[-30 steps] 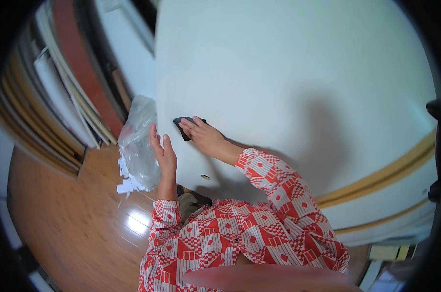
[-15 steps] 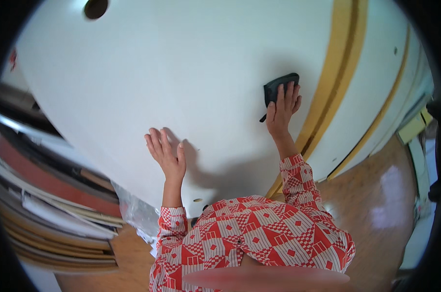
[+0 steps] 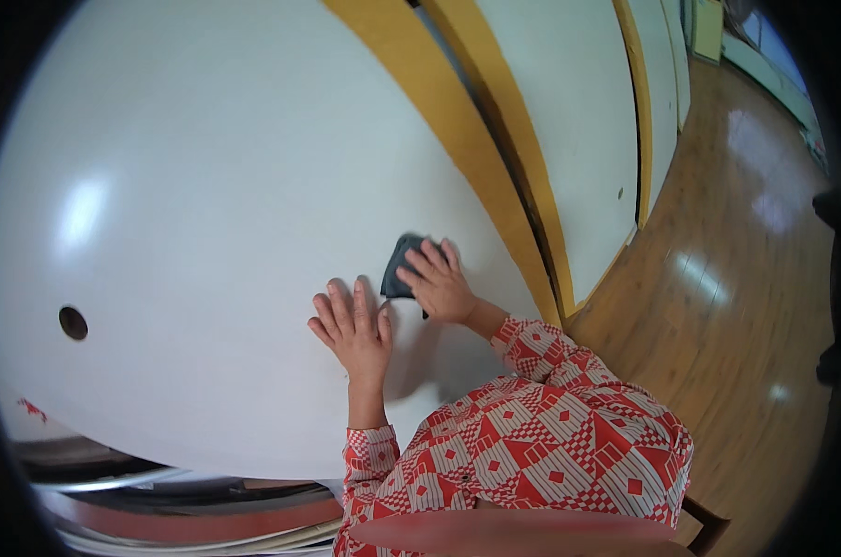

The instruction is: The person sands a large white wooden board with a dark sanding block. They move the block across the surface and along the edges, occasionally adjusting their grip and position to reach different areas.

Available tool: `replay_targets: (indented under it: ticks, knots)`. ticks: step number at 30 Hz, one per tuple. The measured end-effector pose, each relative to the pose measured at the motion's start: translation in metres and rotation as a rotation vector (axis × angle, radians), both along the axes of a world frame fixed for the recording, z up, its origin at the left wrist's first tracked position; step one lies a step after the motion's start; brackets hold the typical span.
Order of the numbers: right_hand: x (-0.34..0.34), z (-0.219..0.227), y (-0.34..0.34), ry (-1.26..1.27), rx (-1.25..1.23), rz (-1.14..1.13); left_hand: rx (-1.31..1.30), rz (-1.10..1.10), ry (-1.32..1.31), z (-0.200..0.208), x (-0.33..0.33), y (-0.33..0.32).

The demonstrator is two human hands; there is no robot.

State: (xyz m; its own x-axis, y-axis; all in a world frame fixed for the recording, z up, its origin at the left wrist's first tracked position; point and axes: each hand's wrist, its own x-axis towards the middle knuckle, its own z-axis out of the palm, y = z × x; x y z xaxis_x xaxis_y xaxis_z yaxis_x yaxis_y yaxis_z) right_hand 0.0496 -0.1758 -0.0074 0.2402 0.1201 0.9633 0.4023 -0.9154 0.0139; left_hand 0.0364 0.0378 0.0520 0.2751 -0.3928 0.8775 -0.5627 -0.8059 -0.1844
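Note:
A large white panel (image 3: 244,176) with yellow-brown edging fills most of the view in front of me. My right hand (image 3: 446,290) presses a dark, folded cloth (image 3: 398,267) against its surface, fingers bent over it and a narrow dark end hanging below. Just to the left, my left hand (image 3: 359,342) lies on the white surface with its fingers spread, holding nothing. The palm side of the right hand is hidden.
A round hole (image 3: 73,322) pierces the panel at left. More white panels (image 3: 583,139) with yellow-brown edges stand to the right, beyond a dark gap. Stacked boards (image 3: 197,515) lie at lower left. Wooden floor (image 3: 717,316) stretches along the right.
My view has swung to the right. The right hand and cloth have come down and left across the panel, closer to my left hand, which still rests open on it.

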Motion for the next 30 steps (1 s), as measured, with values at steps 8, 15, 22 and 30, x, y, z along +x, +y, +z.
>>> replay_targets:
  ticks: [8, 15, 22, 30]
  knots:
    - [0.019, 0.02, -0.029, 0.124, 0.304, -0.02, -0.008, -0.033, 0.193, -0.019, -0.008, -0.011]
    - [-0.037, -0.053, 0.054, 0.2, 0.166, 0.207, -0.068, 0.002, 0.186, -0.027, -0.009, 0.001]
    - [-0.036, -0.036, 0.049, 0.297, 0.012, 0.447, -0.064, 0.14, 0.202, -0.043, -0.012, 0.023]
    - [0.011, 0.078, -0.012, 0.003, 0.229, 0.276, -0.019, 0.174, 0.105, -0.05, -0.017, 0.016]
